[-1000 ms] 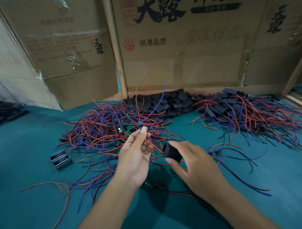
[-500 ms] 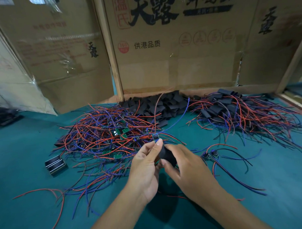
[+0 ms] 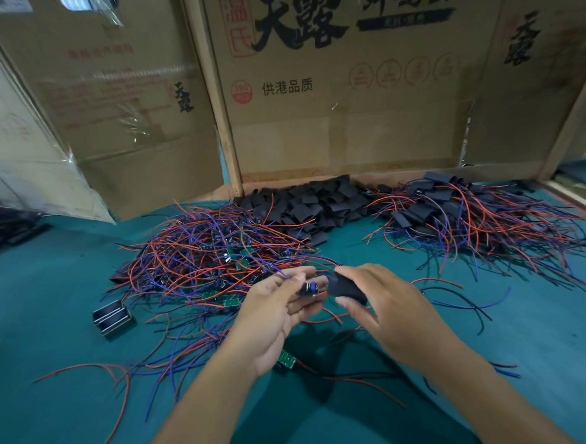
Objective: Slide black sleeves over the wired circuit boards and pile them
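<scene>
I see my left hand (image 3: 274,308) pinching a wired board (image 3: 310,287) at its fingertips, while my right hand (image 3: 384,305) clamps a black sleeve (image 3: 348,286) whose mouth touches the board

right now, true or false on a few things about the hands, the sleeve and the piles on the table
1. The right hand holds a black sleeve. True.
2. The left hand is empty. False: its fingers pinch a small wired circuit board.
3. The loose pile of empty black sleeves lies at the back by the cardboard boxes. True.
4. The pile of sleeved boards is on the left of the table. False: it is at the right rear; the unsleeved wired boards are on the left.
5. The table surface is red. False: it is teal green.
</scene>
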